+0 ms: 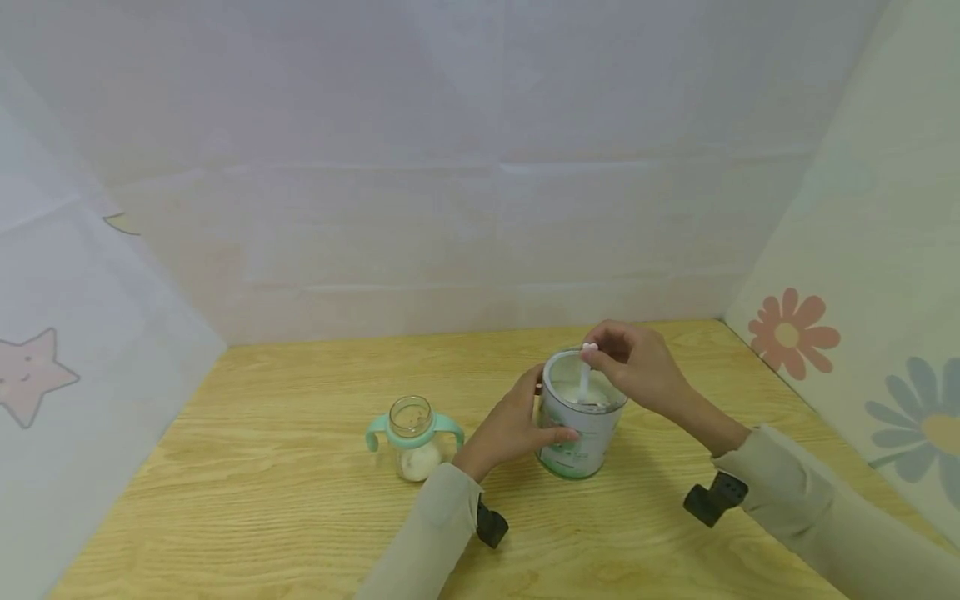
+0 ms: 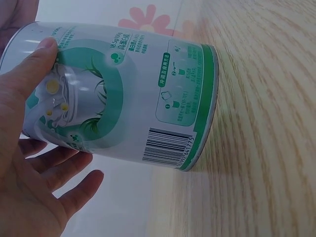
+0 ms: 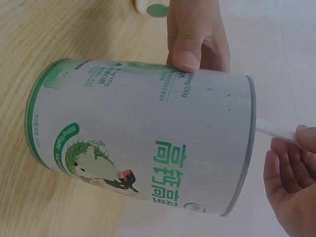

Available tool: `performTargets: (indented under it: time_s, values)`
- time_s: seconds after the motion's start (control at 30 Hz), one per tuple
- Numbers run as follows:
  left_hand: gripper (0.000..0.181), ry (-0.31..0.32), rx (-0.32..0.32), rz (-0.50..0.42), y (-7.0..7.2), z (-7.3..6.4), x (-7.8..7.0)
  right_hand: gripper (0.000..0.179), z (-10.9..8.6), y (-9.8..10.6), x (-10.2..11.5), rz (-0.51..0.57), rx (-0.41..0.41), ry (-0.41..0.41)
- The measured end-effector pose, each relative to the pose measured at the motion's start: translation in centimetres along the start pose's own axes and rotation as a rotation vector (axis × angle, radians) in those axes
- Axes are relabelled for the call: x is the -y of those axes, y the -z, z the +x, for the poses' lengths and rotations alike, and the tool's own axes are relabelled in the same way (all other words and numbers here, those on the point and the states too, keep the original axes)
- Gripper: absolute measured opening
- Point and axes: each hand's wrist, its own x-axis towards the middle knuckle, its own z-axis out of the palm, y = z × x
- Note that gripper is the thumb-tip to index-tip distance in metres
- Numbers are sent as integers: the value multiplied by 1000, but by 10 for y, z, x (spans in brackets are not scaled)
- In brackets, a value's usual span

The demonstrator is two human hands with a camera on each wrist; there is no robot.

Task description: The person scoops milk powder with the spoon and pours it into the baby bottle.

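Note:
A white and green milk powder can [image 1: 588, 437] stands uncovered on the wooden table, pale powder showing inside its rim. My left hand [image 1: 510, 427] grips the can's left side, the thumb across the printed front and the fingers round the back. In the left wrist view that thumb [image 2: 42, 57] lies against the label. My right hand [image 1: 645, 371] is over the rim, pinching the handle of a white scoop [image 1: 584, 382] between thumb and fingers. The right wrist view shows the scoop's handle [image 3: 279, 132] leaning out of the can's mouth; its bowl is hidden inside.
Left of the can stands a clear baby bottle [image 1: 412, 417], without a lid, with mint green handles [image 1: 377, 432] and white powder inside. A pale backdrop [image 1: 480, 250] closes off the table's far edge, and flower-printed sheeting [image 1: 862, 275] hangs along the right side.

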Motion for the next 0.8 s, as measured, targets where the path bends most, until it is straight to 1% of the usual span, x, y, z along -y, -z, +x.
performTargets:
  time_s: [0.3, 0.47, 0.67, 0.8]
  values:
    - [95, -4, -6, -3, -1, 0, 1, 4, -1, 7, 4, -6, -9, 45]
    - [95, -4, -7, -10, -1, 1, 3, 4, 0, 9, 6, -3, -21, 46]
    - [93, -34, -7, -15, -1, 2, 4, 3, 5, 12, 5, -3, -27, 53]
    - [93, -38, 1, -39, -1, 1, 4, 4, 7, 14, 5, 2, -32, 49]
